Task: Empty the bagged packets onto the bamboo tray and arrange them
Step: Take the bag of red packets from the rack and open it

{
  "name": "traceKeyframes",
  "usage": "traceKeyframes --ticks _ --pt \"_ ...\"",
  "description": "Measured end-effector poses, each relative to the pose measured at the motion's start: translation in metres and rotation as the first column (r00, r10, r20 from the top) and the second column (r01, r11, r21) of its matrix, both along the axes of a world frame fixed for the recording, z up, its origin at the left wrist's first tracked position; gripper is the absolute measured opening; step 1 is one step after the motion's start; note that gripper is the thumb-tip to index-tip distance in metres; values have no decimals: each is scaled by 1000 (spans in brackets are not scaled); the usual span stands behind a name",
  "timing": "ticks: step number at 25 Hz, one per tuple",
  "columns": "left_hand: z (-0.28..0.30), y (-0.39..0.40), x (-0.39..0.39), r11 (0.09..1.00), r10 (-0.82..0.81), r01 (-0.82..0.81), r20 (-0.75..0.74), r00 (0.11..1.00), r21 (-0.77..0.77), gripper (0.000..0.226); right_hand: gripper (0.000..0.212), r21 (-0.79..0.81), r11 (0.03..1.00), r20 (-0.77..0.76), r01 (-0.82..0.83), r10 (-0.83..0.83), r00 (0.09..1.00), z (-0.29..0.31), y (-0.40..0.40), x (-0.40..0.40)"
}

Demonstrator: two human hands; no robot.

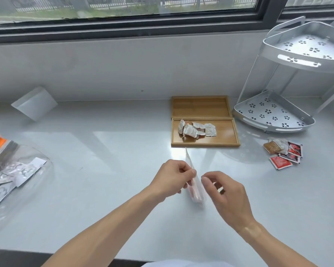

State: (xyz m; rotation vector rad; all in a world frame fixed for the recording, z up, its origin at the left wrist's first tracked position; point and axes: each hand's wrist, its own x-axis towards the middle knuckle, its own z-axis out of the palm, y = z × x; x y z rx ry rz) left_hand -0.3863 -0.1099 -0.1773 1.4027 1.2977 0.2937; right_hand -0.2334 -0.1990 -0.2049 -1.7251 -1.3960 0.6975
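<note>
A small clear plastic bag [196, 186] with pinkish packets inside stands edge-on above the counter. My left hand [172, 179] pinches its upper edge. My right hand [223, 191] is just to the right of the bag, fingers curled and slightly apart, close to the bag or touching it. Beyond the hands lie two bamboo trays: the near tray [226, 138] holds a loose pile of several white and orange packets [196, 130], and the far tray [201, 106] has nothing in it.
Red and brown sauce packets [284, 154] lie on the counter at the right. A white two-tier corner rack [272, 112] stands behind them. Clear zip bags with silver packets [14, 170] lie at the left. A frosted block [35, 103] leans at the back left.
</note>
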Motion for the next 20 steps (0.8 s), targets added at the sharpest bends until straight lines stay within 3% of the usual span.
traceKeyframes --ticks 3,7,14,20 --pt "1 3 -1 993 -87 92 -71 994 77 22 18 -265 964 -296 -35 -47 954 16 26 4" --pt "-1 4 1 988 -138 138 -6 990 63 22 30 -466 863 -412 -195 -16 911 28 50 9" --pt "-7 9 -1 981 -130 154 189 973 -121 23 26 -505 822 -487 -262 -21 873 36 51 22" --pt "-10 12 3 968 -145 190 246 958 -167 20 13 -503 841 -420 -201 -35 907 34 54 27"
